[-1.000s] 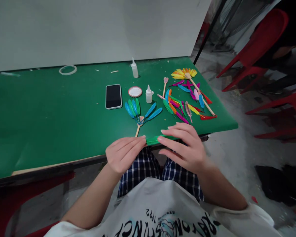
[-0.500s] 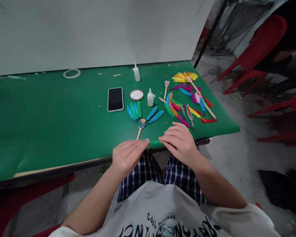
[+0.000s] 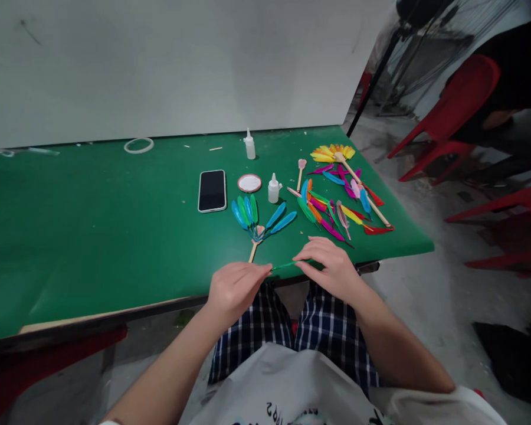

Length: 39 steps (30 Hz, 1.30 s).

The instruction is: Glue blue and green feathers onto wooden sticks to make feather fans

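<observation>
Between my hands, over the table's front edge, a thin green feather (image 3: 284,266) is stretched. My left hand (image 3: 241,286) pinches one end of it, and my right hand (image 3: 327,265) pinches the other. Just beyond them lies a wooden-handled fan (image 3: 253,250) with blue and green feathers spread from its heart-shaped head. A heap of loose coloured feathers (image 3: 321,209) lies to the right. Behind it rests a finished-looking fan with yellow-orange feathers (image 3: 334,154) and a long wooden handle. A small heart-topped stick (image 3: 301,172) lies near the heap.
A phone (image 3: 212,190), a round white lid (image 3: 249,183) and two glue bottles (image 3: 273,190) (image 3: 250,146) are on the green table (image 3: 115,236). A clear ring (image 3: 138,146) lies near the wall. Red chairs (image 3: 469,100) and a seated person are at the right.
The view has tilted, so the table sits lower in it. My right hand's fingers have shifted along the green feather, and the feather now looks thinner, turned edge-on.
</observation>
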### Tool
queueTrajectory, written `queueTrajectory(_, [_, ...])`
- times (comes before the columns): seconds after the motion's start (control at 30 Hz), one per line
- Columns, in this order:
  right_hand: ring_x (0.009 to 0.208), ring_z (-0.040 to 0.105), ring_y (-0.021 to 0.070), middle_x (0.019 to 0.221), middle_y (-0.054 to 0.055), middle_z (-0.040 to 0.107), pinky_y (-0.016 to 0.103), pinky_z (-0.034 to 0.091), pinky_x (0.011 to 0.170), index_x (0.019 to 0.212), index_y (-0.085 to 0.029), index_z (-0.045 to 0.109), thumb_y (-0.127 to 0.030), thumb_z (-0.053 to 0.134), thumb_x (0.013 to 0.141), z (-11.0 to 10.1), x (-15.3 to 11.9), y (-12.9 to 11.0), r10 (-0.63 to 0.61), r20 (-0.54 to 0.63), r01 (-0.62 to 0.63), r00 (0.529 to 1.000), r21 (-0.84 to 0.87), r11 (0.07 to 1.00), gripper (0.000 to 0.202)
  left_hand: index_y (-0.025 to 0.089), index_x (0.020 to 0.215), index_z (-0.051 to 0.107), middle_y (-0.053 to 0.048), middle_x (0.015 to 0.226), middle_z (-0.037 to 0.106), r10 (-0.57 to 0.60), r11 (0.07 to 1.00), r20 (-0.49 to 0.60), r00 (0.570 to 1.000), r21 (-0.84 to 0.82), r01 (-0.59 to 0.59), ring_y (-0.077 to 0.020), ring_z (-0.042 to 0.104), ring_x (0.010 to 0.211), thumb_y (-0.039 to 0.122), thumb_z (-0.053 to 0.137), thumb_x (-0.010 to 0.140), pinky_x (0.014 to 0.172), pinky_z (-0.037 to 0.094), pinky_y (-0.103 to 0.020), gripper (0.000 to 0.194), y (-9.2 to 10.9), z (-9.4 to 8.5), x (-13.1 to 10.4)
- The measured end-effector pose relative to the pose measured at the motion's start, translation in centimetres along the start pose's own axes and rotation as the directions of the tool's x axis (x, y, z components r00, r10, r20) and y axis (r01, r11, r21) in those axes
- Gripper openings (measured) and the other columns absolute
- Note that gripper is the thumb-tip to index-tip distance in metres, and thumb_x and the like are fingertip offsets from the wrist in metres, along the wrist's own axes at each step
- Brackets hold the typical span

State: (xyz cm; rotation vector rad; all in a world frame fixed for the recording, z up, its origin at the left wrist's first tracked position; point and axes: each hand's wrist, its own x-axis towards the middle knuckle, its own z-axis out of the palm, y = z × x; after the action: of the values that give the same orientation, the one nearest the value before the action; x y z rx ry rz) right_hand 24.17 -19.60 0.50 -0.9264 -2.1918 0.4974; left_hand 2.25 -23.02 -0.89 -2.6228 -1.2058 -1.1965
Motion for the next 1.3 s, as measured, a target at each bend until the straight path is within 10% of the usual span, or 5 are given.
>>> queueTrajectory(0.27, [0.078,0.058,0.0147,0.076,0.001,0.064,0.033,0.044,0.081,0.075,-0.021,0.06,-0.027,0.055,0.08,-1.8,2.5,2.6,0.173,-0.003,-0.173,0.985,0.038,0.984,0.009,0.019,0.087,0.066,-0.003,0.08,0.07,-0.24,0.959,0.114,0.964,-0.128,0.254,-0.0137,0.066,0.071,0.023,0.054,0.081,0.065,0.05,-0.022,0.014,-3.5,-0.1,1.0])
queueTrajectory(0.47, [0.07,0.059,0.0149,0.074,0.001,0.064,0.03,0.046,0.069,0.077,-0.018,0.062,-0.036,0.059,0.073,-2.2,9.9,8.3,0.451,-0.475,-0.35,0.756,0.289,0.891,0.019,0.016,0.088,0.055,-0.005,0.075,0.07,-0.702,0.413,0.297,0.647,-0.57,0.71,-0.0198,0.066,0.08,0.038,0.055,0.078,0.068,0.049,-0.027,0.025,-8.7,-0.1,5.6])
queueTrajectory(0.6, [0.076,0.06,0.0168,0.082,0.004,0.065,0.032,0.047,0.072,0.085,-0.017,0.064,-0.043,0.057,0.071,0.8,15.3,10.0,0.446,-0.294,-0.329,0.845,0.371,0.868,0.03,0.016,0.088,0.049,-0.005,0.075,0.069,-0.755,0.232,0.317,0.574,-0.691,0.685,-0.0205,0.065,0.083,0.038,0.058,0.075,0.065,0.046,-0.026,0.027,-11.1,1.1,7.6])
queueTrajectory(0.87, [0.1,0.055,0.0208,0.108,0.008,0.06,0.037,0.043,0.085,0.118,-0.023,0.05,-0.043,0.06,0.069,4.9,14.7,11.1,0.39,0.02,-0.383,0.921,0.236,0.893,0.054,0.016,0.078,0.052,-0.002,0.077,0.063,-0.797,0.216,0.233,0.557,-0.751,0.624,-0.0148,0.06,0.084,0.036,0.061,0.072,0.062,0.043,-0.02,0.023,-12.1,2.4,6.5])
queueTrajectory(1.3, [0.086,0.059,0.0205,0.098,0.005,0.063,0.036,0.045,0.078,0.105,-0.022,0.054,-0.034,0.066,0.064,5.9,14.3,12.1,0.47,0.13,-0.484,0.873,0.113,0.868,0.044,0.014,0.078,0.057,0.003,0.063,0.052,-0.819,0.209,0.199,0.539,-0.771,0.602,-0.0055,0.043,0.053,0.033,0.064,0.069,0.05,0.035,-0.017,0.022,-12.3,3.0,6.2])
